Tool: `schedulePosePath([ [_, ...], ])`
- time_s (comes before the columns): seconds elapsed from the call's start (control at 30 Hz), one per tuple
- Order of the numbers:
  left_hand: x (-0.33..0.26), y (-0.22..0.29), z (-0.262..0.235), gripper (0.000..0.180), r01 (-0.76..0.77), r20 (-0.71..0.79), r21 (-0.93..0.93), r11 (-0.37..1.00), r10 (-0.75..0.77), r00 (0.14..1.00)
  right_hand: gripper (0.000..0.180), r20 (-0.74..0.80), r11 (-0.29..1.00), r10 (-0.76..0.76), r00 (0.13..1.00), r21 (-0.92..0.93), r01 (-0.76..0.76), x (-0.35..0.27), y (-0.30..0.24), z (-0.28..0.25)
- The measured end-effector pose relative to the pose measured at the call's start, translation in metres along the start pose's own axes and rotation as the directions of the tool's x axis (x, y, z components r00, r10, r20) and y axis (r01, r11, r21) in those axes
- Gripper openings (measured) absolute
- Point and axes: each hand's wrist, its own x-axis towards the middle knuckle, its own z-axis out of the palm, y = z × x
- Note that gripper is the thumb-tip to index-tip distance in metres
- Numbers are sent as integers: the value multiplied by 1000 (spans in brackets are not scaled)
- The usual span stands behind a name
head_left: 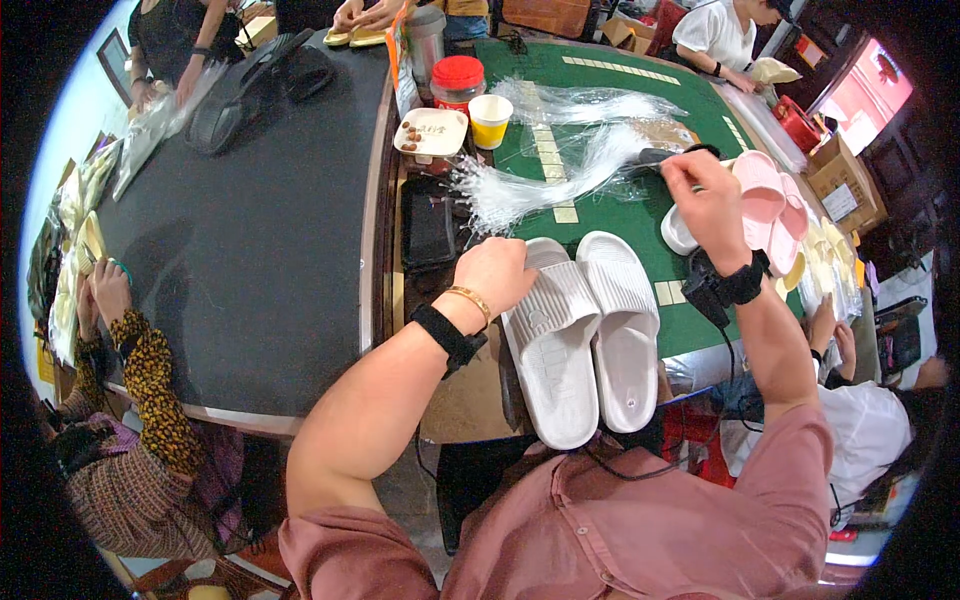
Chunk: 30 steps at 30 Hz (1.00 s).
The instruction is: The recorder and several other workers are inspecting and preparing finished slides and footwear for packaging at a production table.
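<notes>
A pair of white slide slippers lies at the table's near edge, soles down: a left slipper (552, 370) and a right slipper (625, 345), with ribbed straps. My left hand (497, 278) is closed beside the left slipper's toe; what its fingers hold is hidden. My right hand (705, 200) is raised beyond the right slipper, thumb and fingers pinched together; anything in the pinch is too small to make out. Past both hands spreads a bundle of thin clear plastic strings (545, 190), its far end by a dark strip (655, 157) near my right fingers.
Pink slippers (760, 195) and another white slipper (678, 232) lie to the right on the green mat (640, 110). A yellow paper cup (490, 122), a red-lidded jar (458, 80) and a white dish (430, 132) stand ahead. Black slippers (240, 100) lie far left; co-workers surround the tables.
</notes>
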Motion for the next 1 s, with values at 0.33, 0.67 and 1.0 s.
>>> schedulePosePath([
  [0.33,2,-3,-2,33,6,9,8,1000,-6,1000,10,-92,994,99,991,64,-93,1,-8,2],
  [0.67,5,-7,-4,35,0,39,-3,1000,0,999,12,-152,977,194,969,115,-178,16,-3,-1],
  [1.0,6,-8,-5,43,-29,-31,-28,999,28,999,13,20,996,43,999,-75,-42,20,-7,3],
])
